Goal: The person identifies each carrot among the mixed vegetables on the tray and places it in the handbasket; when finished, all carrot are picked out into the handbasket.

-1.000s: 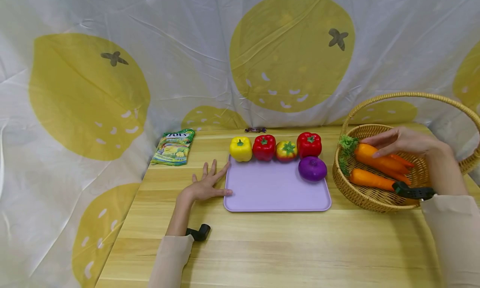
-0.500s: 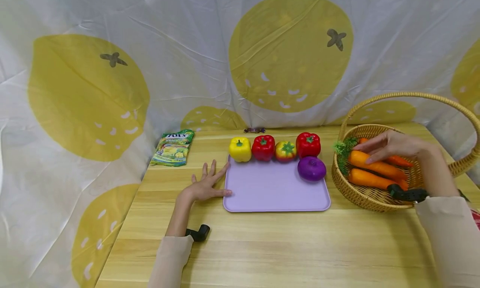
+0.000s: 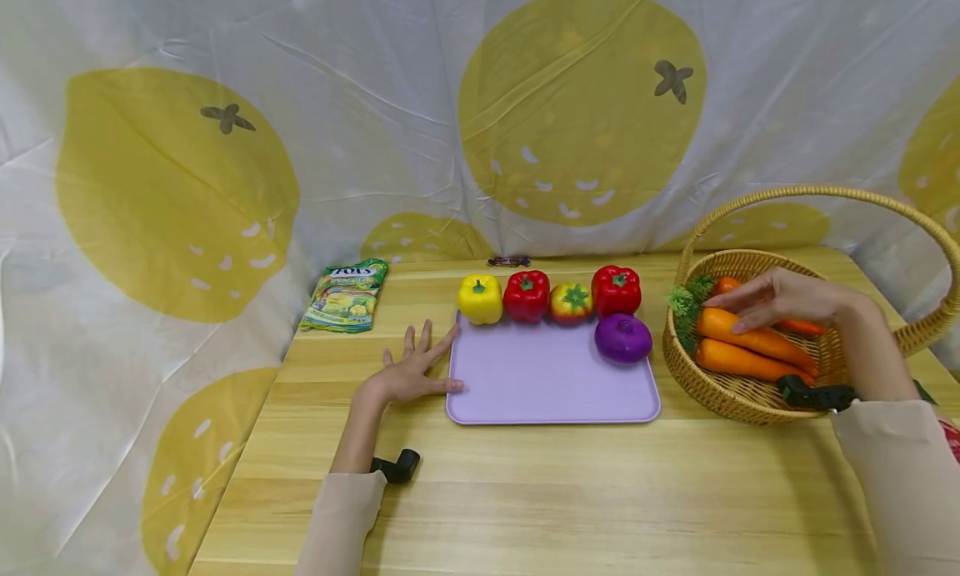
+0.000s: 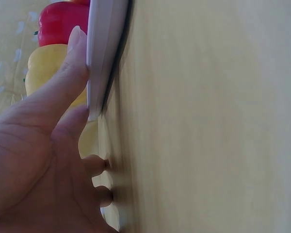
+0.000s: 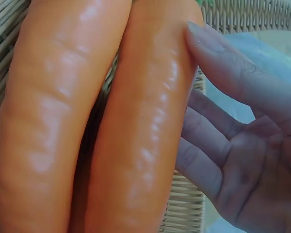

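At the right in the head view, my right hand reaches into a wicker basket. It pinches an orange carrot, thumb on one side and fingers curled against the other. A second carrot lies alongside it, and more orange shows behind the hand. Green leafy tops rest by the basket's left rim. My left hand is spread on the table, its thumb and index finger touching the left edge of a lilac tray.
Along the tray's back edge sit a yellow bell pepper, two red ones and a small red-yellow fruit. A purple onion is at the tray's right. A green candy bag lies back left; a wrapped candy lies behind.
The right hand has lowered the carrot and shifted it slightly left, so that it now lies against the front carrot. My left hand and the tray stay put.
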`<state>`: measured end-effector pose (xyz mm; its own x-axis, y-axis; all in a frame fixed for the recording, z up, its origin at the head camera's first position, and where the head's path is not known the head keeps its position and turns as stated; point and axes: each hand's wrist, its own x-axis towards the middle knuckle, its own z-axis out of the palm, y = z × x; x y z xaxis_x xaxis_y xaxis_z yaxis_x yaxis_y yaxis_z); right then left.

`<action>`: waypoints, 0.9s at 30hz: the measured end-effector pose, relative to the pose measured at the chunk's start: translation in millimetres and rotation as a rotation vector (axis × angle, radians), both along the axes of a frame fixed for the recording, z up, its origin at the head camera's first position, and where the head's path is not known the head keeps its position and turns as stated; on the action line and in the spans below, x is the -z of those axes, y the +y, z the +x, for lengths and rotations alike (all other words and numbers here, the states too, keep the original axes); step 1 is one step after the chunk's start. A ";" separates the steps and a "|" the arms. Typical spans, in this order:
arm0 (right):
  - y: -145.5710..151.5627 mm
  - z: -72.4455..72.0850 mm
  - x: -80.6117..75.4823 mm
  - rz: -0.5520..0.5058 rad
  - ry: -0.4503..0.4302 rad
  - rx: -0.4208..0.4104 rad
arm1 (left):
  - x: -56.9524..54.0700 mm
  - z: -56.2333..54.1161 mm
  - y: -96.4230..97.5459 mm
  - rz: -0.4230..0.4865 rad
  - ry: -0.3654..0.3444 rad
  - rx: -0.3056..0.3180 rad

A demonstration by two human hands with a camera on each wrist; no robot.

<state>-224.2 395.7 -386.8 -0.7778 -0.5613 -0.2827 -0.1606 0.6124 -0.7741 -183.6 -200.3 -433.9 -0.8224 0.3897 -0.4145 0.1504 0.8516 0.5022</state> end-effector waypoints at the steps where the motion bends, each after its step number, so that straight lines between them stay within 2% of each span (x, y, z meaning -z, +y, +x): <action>1: -0.9 -0.2 -1.0 0.016 0.002 0.013 | 0.0 0.0 -0.2 0.000 0.001 0.000; 7: -5.3 -2.0 -5.3 0.089 -0.009 0.054 | 0.5 -0.2 -1.4 0.001 0.000 -0.004; 17: -10.2 -2.9 8.2 0.081 -0.113 0.007 | 2.4 -0.3 -1.4 0.001 0.001 0.000; 27: -11.0 -2.2 10.6 0.069 -0.121 -0.001 | 1.7 0.5 -1.0 0.007 -0.003 -0.004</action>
